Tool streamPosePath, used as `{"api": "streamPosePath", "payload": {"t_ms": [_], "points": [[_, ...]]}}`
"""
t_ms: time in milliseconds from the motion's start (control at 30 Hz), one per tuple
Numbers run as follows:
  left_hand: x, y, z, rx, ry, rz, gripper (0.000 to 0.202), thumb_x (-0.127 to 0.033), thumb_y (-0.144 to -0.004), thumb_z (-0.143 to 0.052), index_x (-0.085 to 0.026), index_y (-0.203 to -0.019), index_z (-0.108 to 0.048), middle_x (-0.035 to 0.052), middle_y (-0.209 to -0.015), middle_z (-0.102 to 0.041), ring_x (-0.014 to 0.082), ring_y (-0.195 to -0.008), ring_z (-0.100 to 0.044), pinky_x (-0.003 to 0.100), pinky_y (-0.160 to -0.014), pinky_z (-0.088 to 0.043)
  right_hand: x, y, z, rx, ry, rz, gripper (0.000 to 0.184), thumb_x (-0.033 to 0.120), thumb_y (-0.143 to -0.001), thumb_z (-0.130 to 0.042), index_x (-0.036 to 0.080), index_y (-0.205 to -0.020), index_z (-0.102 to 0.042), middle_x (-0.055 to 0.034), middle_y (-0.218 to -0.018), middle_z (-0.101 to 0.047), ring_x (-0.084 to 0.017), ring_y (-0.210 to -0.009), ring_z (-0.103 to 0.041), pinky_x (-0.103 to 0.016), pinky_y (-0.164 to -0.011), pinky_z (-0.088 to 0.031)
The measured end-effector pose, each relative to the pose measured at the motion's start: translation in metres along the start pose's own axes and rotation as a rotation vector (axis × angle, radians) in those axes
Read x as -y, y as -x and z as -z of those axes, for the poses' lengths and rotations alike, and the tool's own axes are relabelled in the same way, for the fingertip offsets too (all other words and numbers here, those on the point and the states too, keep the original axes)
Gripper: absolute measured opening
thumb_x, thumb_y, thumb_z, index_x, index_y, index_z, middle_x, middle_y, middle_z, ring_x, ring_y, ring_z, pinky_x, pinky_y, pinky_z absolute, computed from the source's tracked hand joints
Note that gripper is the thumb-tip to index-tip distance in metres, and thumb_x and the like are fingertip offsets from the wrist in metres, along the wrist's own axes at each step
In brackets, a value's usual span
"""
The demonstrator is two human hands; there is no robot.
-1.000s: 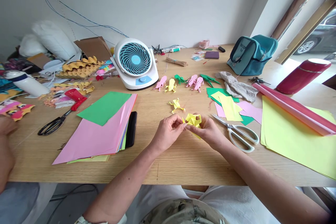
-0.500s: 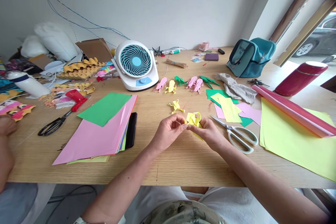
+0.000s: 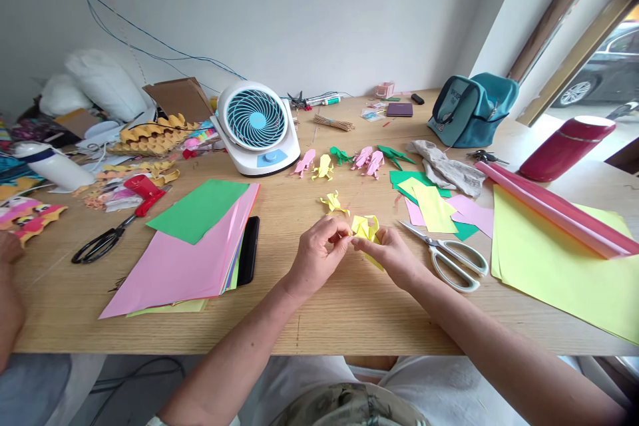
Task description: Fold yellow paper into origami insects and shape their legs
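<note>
Both my hands meet over the middle of the wooden table (image 3: 349, 319) on a partly folded yellow paper piece (image 3: 366, 229). My left hand (image 3: 319, 256) pinches its left edge with fingertips closed. My right hand (image 3: 394, 255) grips its right side from below. Just beyond lies a finished small yellow paper frog (image 3: 333, 202). Further back stands a row of pink, yellow and green folded frogs (image 3: 349, 160).
White scissors (image 3: 449, 256) lie right of my hands beside paper scraps (image 3: 434, 206). Large yellow sheets (image 3: 554, 259) and a pink roll (image 3: 554, 210) are at right. A stack of coloured paper (image 3: 194, 239), a black phone (image 3: 248, 247), black scissors (image 3: 102, 243) and a fan (image 3: 256, 125) are at left. Another person's arm (image 3: 8, 293) is at far left.
My hands and the yellow piece stay in nearly the same place; the fingers have shifted slightly on the paper, working a fold. The view has tilted a little.
</note>
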State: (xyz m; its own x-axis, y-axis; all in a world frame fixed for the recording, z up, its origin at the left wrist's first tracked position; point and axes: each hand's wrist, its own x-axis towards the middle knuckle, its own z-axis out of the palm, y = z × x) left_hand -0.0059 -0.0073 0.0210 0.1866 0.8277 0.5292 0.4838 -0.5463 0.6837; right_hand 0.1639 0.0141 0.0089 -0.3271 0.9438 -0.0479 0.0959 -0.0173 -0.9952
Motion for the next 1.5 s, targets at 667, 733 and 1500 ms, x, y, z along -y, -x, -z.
{"api": "streamPosePath", "payload": {"t_ms": [667, 733, 1500], "points": [[0.001, -0.005, 0.006, 0.164, 0.509, 0.405, 0.026, -0.039, -0.080, -0.071, -0.015, -0.078, -0.060, 0.0002, -0.075, -0.061, 0.0105, -0.070, -0.055, 0.022, -0.067, -0.043, -0.004, 0.004, -0.003, -0.190, 0.232, 0.249, 0.028, 0.043, -0.082, -0.063, 0.019, -0.071, -0.053, 0.0021, -0.060, -0.050, -0.011, -0.053, -0.040, -0.025, -0.048, -0.031], [0.000, -0.005, 0.007, 0.178, 0.624, 0.500, 0.032, -0.044, -0.078, -0.072, -0.015, -0.078, -0.061, 0.0008, -0.075, -0.063, 0.0091, -0.067, -0.053, 0.022, -0.065, -0.042, -0.006, 0.005, -0.004, -0.223, 0.315, 0.345, 0.024, 0.037, -0.085, -0.061, 0.020, -0.072, -0.052, 0.0011, -0.064, -0.053, -0.012, -0.056, -0.044, -0.026, -0.052, -0.034], [0.005, -0.006, 0.005, 0.198, 0.968, 0.856, 0.034, -0.036, -0.063, -0.084, -0.011, -0.069, -0.061, -0.0015, -0.062, -0.058, 0.0015, -0.049, -0.038, 0.017, -0.049, -0.026, -0.006, 0.005, -0.001, -0.239, 0.613, 0.744, 0.011, 0.020, -0.090, -0.057, 0.022, -0.080, -0.054, -0.0031, -0.075, -0.059, -0.019, -0.072, -0.054, -0.032, -0.067, -0.040]]}}
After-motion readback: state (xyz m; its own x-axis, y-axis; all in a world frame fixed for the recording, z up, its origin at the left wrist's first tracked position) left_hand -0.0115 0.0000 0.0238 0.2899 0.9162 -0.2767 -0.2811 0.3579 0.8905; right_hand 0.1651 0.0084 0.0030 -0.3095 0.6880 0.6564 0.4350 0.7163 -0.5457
